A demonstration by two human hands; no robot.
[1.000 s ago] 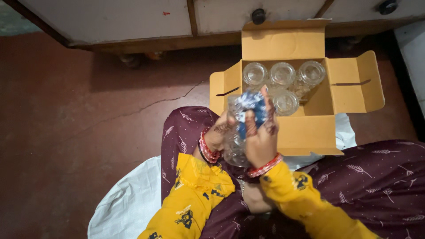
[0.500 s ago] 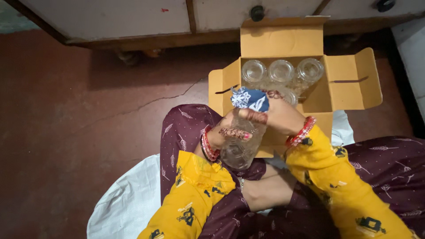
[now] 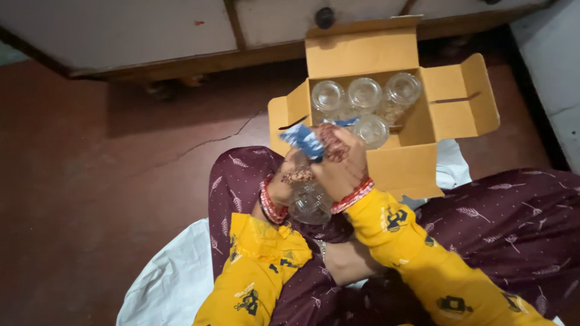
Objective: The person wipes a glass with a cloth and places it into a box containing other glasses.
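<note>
My left hand [image 3: 291, 180] grips the side of a clear patterned drinking glass [image 3: 309, 204] held over my lap, its base toward me. My right hand [image 3: 340, 164] is closed on a blue and white cloth [image 3: 304, 140] pressed at the glass's mouth. Just beyond my hands stands an open cardboard box [image 3: 408, 166] with several clear glasses [image 3: 364, 93] upright inside it.
I sit on a dark red floor [image 3: 109, 181] with a white sheet [image 3: 175, 278] under my legs. A wooden cabinet [image 3: 181, 36] with white doors runs along the back. A pale wall or appliance [image 3: 553, 66] stands at the right.
My right hand has swung back over the glass's mouth with the cloth, wrist turning toward me. The view has shifted, so the box sits a little further left.
</note>
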